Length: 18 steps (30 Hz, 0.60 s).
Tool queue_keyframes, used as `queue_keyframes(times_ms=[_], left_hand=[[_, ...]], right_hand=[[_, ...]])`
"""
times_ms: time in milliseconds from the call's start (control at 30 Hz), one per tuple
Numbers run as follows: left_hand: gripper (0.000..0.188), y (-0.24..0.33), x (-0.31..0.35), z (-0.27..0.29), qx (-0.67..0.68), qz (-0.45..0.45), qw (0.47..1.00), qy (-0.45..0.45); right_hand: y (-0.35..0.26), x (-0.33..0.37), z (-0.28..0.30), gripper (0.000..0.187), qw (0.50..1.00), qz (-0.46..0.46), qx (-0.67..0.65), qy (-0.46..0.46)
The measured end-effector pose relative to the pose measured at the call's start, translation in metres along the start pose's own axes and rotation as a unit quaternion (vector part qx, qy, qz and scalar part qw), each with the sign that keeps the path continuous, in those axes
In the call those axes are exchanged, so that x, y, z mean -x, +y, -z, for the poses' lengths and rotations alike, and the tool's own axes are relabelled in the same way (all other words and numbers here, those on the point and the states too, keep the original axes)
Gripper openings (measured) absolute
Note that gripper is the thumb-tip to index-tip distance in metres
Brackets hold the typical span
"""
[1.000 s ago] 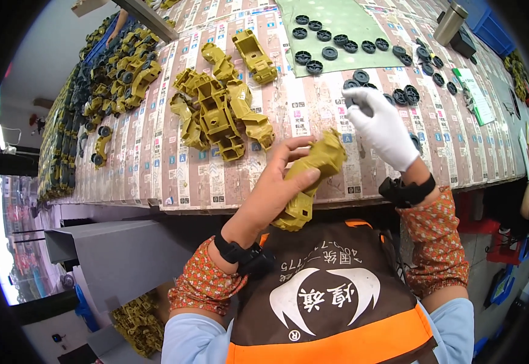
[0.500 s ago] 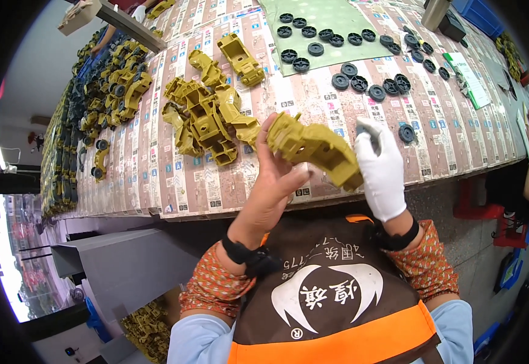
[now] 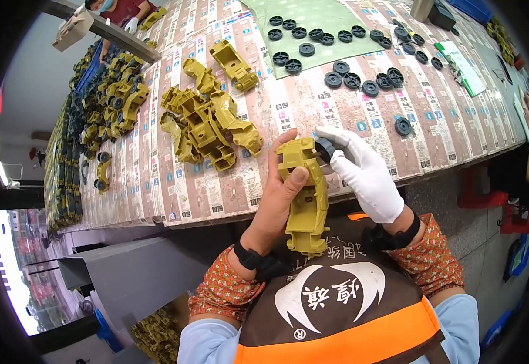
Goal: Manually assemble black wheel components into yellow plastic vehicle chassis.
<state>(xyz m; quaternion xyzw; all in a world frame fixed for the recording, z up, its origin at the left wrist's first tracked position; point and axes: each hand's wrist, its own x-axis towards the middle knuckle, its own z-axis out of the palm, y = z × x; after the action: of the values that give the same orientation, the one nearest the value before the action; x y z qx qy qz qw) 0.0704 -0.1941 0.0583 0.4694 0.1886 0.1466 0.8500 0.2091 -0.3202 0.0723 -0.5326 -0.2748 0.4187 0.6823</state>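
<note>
Olive-yellow moulded plastic vehicle body (image 3: 308,209): centre of frame, in my left hand, long axis running up the frame, over the near table edge.

Large table covered in pink-and-white printed paper (image 3: 270,100) fills most of the upper half. Brown cloth apron with an orange band (image 3: 331,312) on me, bottom centre. Grey open box (image 3: 131,270) lower left, below table level. Long heap of olive-yellow bodies and dark wheels (image 3: 119,100) upper left. Pale green flat sheet (image 3: 319,12) top centre, black wheels scattered on it. Loose cluster of olive-yellow bodies (image 3: 198,124) left of centre, pieces against each other.

Grip: my bare left hand (image 3: 276,197) is closed round the body, thumb on its upper face, fingers along the left side. My white-gloved right hand (image 3: 364,176), just right of it, is nearly closed, thumb and fingertips pinching a round black plastic wheel (image 3: 323,147). That wheel is at the body's upper right side; can't tell if it's seated, fingers hide part.

Smallest: one lone black spoked wheel (image 3: 403,126) on the paper, right of centre.
</note>
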Motion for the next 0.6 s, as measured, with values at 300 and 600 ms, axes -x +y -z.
queue_keyframes(times_ms=[300,600], left_hand=[[0.076,-0.006,0.003,0.000,0.005,-0.017,1.000,0.000],[0.074,-0.016,0.005,-0.001,-0.128,-0.101,0.986,-0.029]], right_hand=[[0.006,0.003,-0.005,0.040,0.998,0.003,0.047,0.032],[0.013,0.025,-0.012,0.051,0.961,0.079,0.253,0.080]])
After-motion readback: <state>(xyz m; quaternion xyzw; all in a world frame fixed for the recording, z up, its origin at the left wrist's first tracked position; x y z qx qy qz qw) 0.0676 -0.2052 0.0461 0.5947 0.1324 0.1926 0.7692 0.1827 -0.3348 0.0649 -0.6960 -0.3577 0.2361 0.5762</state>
